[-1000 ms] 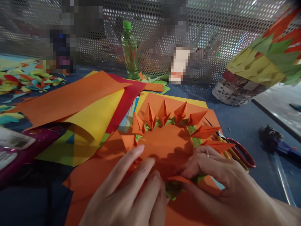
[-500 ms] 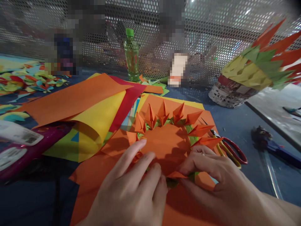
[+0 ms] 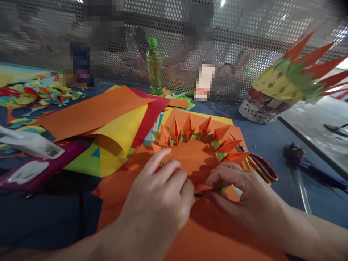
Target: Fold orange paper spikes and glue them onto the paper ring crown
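Note:
A ring of folded orange paper points (image 3: 189, 131) on a green paper base lies over orange paper sheets (image 3: 195, 156). My left hand (image 3: 163, 192) is curled over the ring's near left side, its index finger reaching along the edge. What its other fingertips grip underneath is hidden. At the near right of the ring, my right hand (image 3: 244, 192) pinches an orange folded paper piece (image 3: 202, 188) between thumb and fingers. The far points stand upright and fan outward. Red-and-yellow-handled scissors (image 3: 262, 166) lie just right of the ring.
Orange, yellow and red sheets (image 3: 95, 108) and a purple glue gun (image 3: 51, 165) lie at left, paper scraps (image 3: 35, 88) behind. A green bottle (image 3: 154, 67) stands by the perforated panel (image 3: 174, 47). At right are a spiky paper-covered pot (image 3: 268, 94) and a blue glue gun (image 3: 312, 168).
The view has shifted slightly, and both hands sit higher in it, with more of the forearms showing. My right hand still pinches the orange folded piece; my left stays on the ring.

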The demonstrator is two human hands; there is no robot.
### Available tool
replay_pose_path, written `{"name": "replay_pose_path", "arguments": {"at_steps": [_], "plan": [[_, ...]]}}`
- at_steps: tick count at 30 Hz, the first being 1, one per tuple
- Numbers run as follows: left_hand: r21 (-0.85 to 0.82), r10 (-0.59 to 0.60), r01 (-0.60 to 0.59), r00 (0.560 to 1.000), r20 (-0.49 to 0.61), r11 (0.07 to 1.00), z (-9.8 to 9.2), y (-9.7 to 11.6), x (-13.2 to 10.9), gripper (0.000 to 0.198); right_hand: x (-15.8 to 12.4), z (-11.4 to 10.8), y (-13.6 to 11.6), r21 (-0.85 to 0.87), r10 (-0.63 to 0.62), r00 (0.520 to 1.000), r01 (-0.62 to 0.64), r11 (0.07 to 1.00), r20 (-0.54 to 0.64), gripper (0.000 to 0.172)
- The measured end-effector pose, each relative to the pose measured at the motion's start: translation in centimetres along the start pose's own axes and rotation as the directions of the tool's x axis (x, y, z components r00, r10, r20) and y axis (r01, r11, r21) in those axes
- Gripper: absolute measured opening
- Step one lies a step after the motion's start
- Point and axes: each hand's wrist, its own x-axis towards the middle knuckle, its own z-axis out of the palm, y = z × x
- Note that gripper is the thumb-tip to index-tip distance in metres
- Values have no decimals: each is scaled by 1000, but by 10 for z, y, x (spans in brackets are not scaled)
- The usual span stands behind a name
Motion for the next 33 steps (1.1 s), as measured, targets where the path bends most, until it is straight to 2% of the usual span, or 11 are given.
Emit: {"name": "replay_pose_path", "arguments": {"at_steps": [12, 18, 21, 29, 33], "plan": [[-6, -1, 1, 997, 77, 1000, -5, -1, 4, 23, 4, -2, -2, 49, 9, 1000, -10, 999, 14, 16], [10, 22, -23, 996, 87, 1000, -5, -3, 7, 23, 0, -3, -5, 19, 13, 1000, -13, 1000, 19, 15], [21, 20, -22, 994, 112, 1000, -6, -3, 9, 18, -2, -1, -7, -27, -31, 999, 31, 999, 10, 11], [29, 9, -13, 991, 131, 999, -8, -1, 9, 17, 0, 2, -13, -128, -237, 970, 229, 965, -57, 22], [12, 12, -13, 993, 120, 1000, -8, -2, 11, 16, -1, 3, -15, -156, -256, 964, 242, 957, -72, 24]]}}
